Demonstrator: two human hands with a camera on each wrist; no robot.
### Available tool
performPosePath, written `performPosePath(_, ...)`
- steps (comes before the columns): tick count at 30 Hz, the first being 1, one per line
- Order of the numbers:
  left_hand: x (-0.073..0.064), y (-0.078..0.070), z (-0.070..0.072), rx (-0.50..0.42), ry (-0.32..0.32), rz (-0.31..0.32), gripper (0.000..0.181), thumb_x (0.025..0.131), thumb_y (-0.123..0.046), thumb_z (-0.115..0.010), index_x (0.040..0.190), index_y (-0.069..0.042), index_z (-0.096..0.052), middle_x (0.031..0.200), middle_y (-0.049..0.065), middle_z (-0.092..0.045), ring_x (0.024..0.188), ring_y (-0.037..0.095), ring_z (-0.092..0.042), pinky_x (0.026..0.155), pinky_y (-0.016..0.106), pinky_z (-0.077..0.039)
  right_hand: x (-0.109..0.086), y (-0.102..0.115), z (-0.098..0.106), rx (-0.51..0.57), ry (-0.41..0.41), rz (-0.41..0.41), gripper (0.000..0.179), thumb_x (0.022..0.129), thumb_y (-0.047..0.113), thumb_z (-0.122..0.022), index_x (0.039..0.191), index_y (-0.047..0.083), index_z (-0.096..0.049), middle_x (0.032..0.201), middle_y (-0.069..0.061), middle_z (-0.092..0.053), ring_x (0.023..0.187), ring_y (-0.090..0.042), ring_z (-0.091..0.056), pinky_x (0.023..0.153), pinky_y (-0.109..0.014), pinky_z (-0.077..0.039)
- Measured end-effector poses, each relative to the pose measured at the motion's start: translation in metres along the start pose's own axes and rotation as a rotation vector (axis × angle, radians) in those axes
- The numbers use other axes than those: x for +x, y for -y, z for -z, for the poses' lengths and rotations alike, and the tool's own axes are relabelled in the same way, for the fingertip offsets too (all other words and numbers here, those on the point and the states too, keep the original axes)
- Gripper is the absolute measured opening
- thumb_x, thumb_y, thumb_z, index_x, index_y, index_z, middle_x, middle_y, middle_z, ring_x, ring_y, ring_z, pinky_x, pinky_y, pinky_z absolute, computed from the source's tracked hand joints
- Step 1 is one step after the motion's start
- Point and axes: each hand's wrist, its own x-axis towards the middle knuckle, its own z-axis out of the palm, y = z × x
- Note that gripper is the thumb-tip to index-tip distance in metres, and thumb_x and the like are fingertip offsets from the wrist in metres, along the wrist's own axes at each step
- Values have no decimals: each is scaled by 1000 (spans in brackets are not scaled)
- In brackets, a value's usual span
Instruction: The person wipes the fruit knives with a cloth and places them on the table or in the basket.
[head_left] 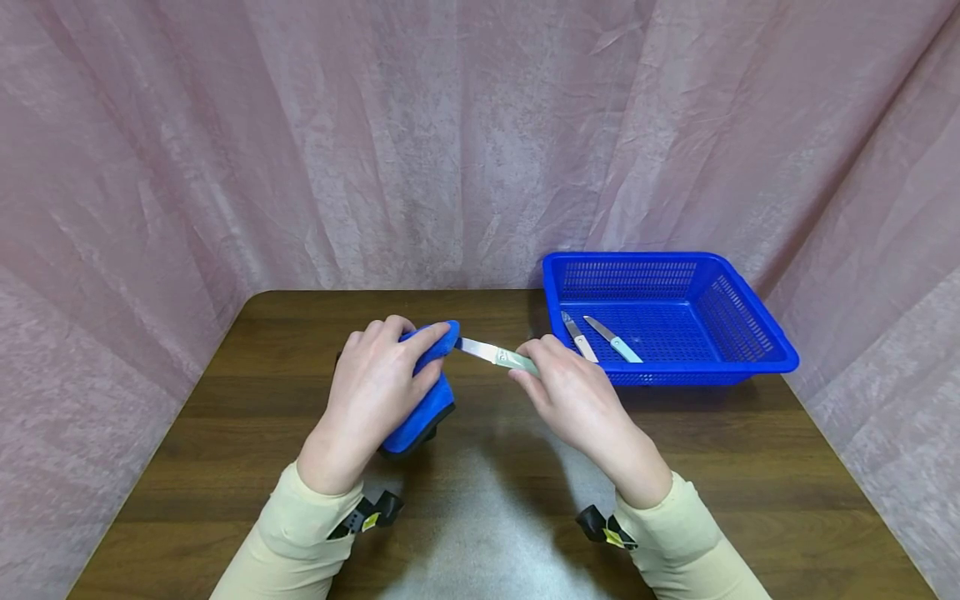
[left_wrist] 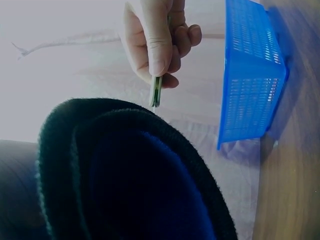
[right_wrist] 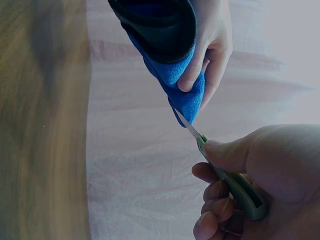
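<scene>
My left hand (head_left: 375, 379) grips a folded blue cloth (head_left: 423, 417) with a dark edge. Thumb and fingers pinch one corner of this cloth around the tip of a small knife's blade (head_left: 476, 348). Held by its pale green handle (right_wrist: 235, 187) in my right hand (head_left: 573, 392), the folding knife points left toward the cloth. In the right wrist view the blade runs into the cloth's fold, so its tip is hidden. The left wrist view has the dark underside of the cloth (left_wrist: 135, 175) in front, with the right hand (left_wrist: 155, 40) beyond it.
A blue plastic basket (head_left: 671, 367) stands at the back right of the wooden table (head_left: 247, 433). Inside lie a knife with a whitish handle (head_left: 585, 346) and one with a light blue handle (head_left: 624, 350). Pink curtains (head_left: 450, 150) hang behind the table.
</scene>
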Motion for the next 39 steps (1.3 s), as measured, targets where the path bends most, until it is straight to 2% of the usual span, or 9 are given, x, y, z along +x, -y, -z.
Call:
performPosePath(12,-1,-2,-1,-13,-20,-16,43,98,-27,-85,140,-23,-79,112,19,-75,95,39,-71,77,54,-56,0,0,-1,-5,0,-1,16,106,22,-78,114,10,-73,94,-1,-64,74,-17,-58,64,-39,-49)
performPosePath(22,-3,-13,-2,-23,-44,-75,43,96,-26,-87,138,-23,-80,112,18,-75,94,37,-70,76,53,-56,0,1,-1,-13,4,-3,16,105,21,-79,114,9,-73,92,-1,-62,72,-16,-56,62,-37,-48)
performPosePath(31,-3,-31,-10,-20,-40,-174,40,96,-25,-84,136,-25,-81,113,15,-75,93,34,-71,74,50,-55,-1,0,-1,-10,4,-1,16,106,22,-78,115,9,-73,96,-2,-65,75,-17,-60,63,-38,-51)
performPosePath(39,-4,-32,-11,-12,-24,-160,41,97,-26,-83,138,-26,-80,113,13,-75,93,32,-70,75,48,-54,-1,-1,-3,-9,5,5,17,105,22,-79,115,10,-73,95,-1,-64,74,-17,-60,61,-37,-51)
